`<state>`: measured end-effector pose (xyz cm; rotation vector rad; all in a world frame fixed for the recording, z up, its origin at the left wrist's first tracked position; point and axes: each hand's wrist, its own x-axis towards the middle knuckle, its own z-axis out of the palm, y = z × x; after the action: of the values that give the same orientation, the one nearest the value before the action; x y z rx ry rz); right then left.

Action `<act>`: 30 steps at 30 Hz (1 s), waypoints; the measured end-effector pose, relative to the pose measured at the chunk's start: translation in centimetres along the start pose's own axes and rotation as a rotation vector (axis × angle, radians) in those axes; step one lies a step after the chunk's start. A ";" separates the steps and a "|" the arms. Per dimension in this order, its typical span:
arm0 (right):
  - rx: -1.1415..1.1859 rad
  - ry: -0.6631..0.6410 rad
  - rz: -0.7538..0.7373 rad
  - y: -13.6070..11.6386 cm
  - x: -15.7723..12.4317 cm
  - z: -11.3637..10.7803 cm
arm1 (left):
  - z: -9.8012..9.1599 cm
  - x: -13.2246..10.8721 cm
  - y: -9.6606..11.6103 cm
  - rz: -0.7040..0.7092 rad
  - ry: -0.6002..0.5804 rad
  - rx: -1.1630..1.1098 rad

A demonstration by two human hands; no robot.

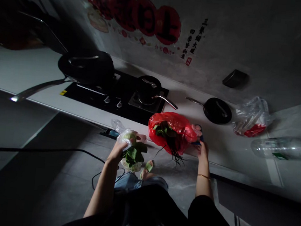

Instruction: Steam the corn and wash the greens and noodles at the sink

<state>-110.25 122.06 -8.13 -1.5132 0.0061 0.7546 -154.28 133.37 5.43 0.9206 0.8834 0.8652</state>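
My left hand [120, 146] is closed around a clear plastic bag of leafy greens [132, 154], held in front of the counter edge. My right hand [201, 145] grips the side of a red plastic bag [177, 127] that lies on the white counter [224, 144]; dark green stalks [173, 150] spill out of its mouth over the edge. A thin bangle circles my right wrist. The fingertips of the right hand are partly hidden by the red bag.
A black cooktop [110, 92] carries a wok [87, 67] and a small pot [149, 86]. A black frying pan [216, 110], a clear bag with red contents [251, 118] and a lying plastic bottle [281, 147] sit to the right. A cable [44, 150] runs across the floor.
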 end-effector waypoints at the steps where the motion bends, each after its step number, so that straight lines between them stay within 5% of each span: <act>1: 0.043 -0.003 0.019 -0.1 -0.1 -0.6 | -0.2 0.0 0.0 0.000 0.010 -0.009; 7: 0.188 -0.063 0.061 0.3 -1.3 -2.9 | 0.0 0.5 0.2 -0.035 0.063 -0.001; 15: 0.194 -0.005 0.190 4.2 -3.3 -2.5 | 0.5 1.3 -0.4 -0.028 -0.039 -0.040; 19: 0.274 -0.035 0.139 4.4 -4.2 -2.4 | 1.1 1.1 -0.5 -0.060 -0.105 -0.055; 25: 0.296 0.016 0.156 4.5 -4.0 -2.7 | 4.2 0.3 0.8 -0.135 -0.258 -0.034; 30: 0.144 0.044 0.098 3.8 -3.5 -3.0 | 9.3 -0.2 0.9 -0.272 -0.454 -0.063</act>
<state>-113.32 117.36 -10.21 -1.3999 0.1649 0.7820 -146.24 130.88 9.41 0.8706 0.5650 0.4215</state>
